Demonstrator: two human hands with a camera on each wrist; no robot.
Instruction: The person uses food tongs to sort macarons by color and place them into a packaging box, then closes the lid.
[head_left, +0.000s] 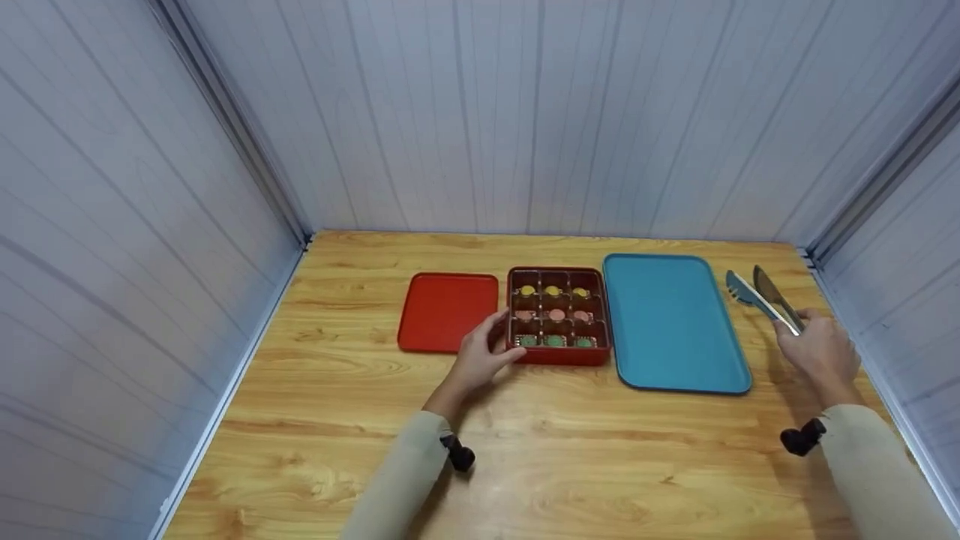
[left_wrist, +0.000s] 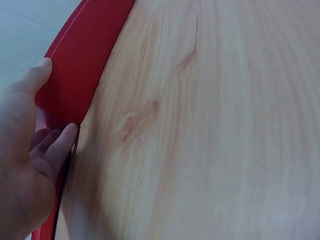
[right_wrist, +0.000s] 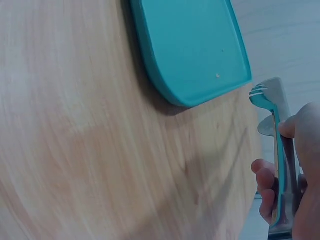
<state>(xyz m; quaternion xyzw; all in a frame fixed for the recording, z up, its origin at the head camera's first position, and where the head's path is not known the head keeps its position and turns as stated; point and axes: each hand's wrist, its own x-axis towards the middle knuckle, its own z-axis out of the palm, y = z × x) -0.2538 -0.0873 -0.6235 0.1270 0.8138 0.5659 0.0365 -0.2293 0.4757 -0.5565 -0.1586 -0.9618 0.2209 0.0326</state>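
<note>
A red divided box point(head_left: 560, 355) sits mid-table. Its clear compartments hold small round pieces: yellow ones point(head_left: 553, 290) at the back, pink ones point(head_left: 556, 315) in the middle, green ones point(head_left: 555, 340) in front. My left hand point(head_left: 480, 355) holds the box at its front left corner, thumb on the front wall point(left_wrist: 75, 65) and the other fingers at the left side. Far to the right, my right hand point(head_left: 817, 349) grips metal serving tongs point(right_wrist: 284, 165) by their arms. The tongs' two tips are apart, with nothing between them; one is fork-shaped.
A flat blue tray point(head_left: 675, 322) lies just right of the box. On the box's left is a flat red lid or tray point(head_left: 448, 311). Pale panel walls enclose the wooden table point(head_left: 600, 465) at the back and both sides.
</note>
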